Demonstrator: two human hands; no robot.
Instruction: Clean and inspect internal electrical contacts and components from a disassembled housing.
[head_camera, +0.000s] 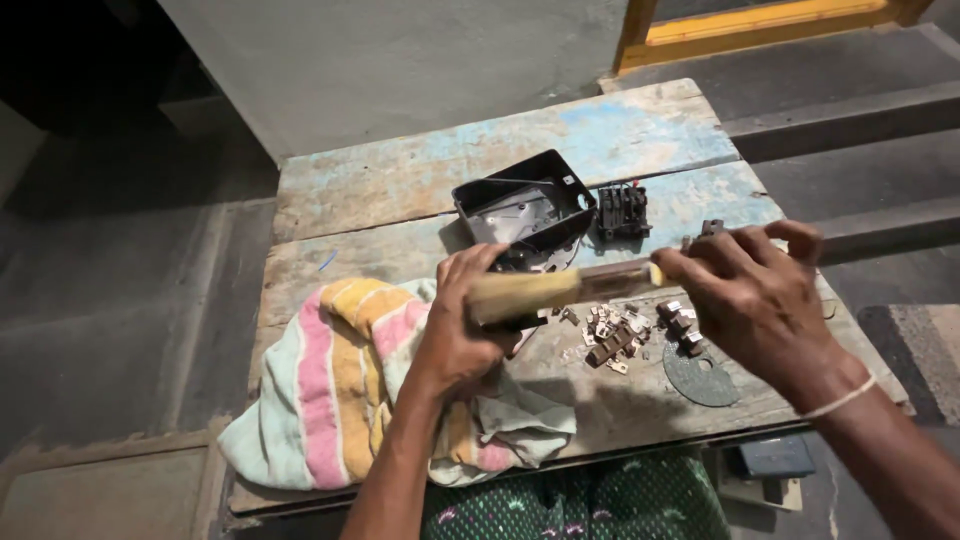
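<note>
Worn wooden table (420, 175), faded blue paint on planks, sits against a grey wall w/ concrete steps at right.

Main thing: long pale yellowish tool (560, 288), looks like a handle or file; blurred, so can't tell exact kind. It lies roughly level in the air above the table's middle, spanning btwn both hands.

Left hand (462, 320): fingers curled tight around the tool's left end, full fist grip, thumb side up. Right hand (745, 290): fingers bent and closed around the right end, seen from the back; the tool's tip disappears under the fingers, so exact contact is hidden. Thin pale band (838, 400) on the right wrist.

Just below the tool: scatter of small metal parts (625, 335), brownish and silver, loose on the wood. Beside them, nearer the right hand, a dark grey round disc (703, 377) lies flat. Behind the hands, an open black plastic housing (525, 210), tilted, w/ metal plate inside; just right of it a black switch block (623, 210).

Under the left forearm: striped cloth (340, 390), pink, yellow and pale green, bunched at the table's near-left edge. Green patterned fabric (590, 500) shows below the table edge.
</note>
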